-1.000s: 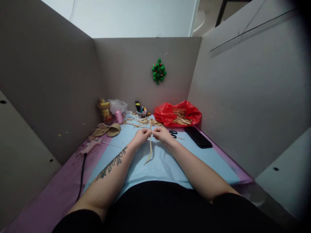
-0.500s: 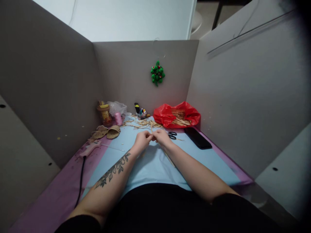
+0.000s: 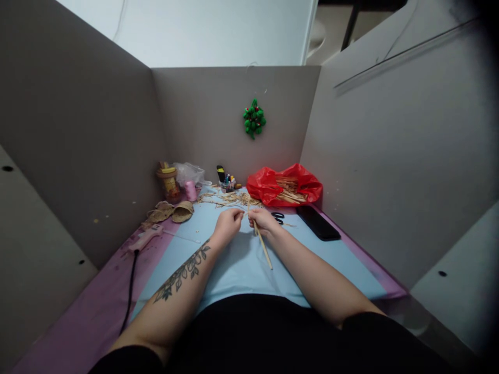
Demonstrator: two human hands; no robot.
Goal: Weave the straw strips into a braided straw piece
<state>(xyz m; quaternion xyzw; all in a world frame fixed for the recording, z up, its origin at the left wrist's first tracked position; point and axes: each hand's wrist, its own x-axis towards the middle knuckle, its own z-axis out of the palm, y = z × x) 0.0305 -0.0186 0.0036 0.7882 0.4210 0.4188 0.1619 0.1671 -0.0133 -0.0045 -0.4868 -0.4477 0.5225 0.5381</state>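
My right hand [image 3: 264,221] is closed around a pale dried straw stalk [image 3: 265,251], whose long end slants down toward me over the blue cloth. A short end of straw stands up above the fingers. Just to its left, a small gap apart, my left hand [image 3: 230,224] is pinched closed; whatever may be between its fingertips is too small to make out. Behind both hands lies a loose heap of dried straw [image 3: 234,198]. Black-handled scissors [image 3: 278,217] rest right of my right hand, partly hidden by it.
A red plastic bag [image 3: 265,186] of straw stands at the back right, near a black phone [image 3: 317,222]. On the left are a pink glue gun [image 3: 146,237], woven pieces [image 3: 182,211], a pink thread spool [image 3: 191,190] and a jar [image 3: 169,185]. Grey panels [image 3: 202,114] enclose three sides.
My hands, together before, have drawn slightly apart. The right hand has turned, and the straw stalk it holds now shows clearly below it.
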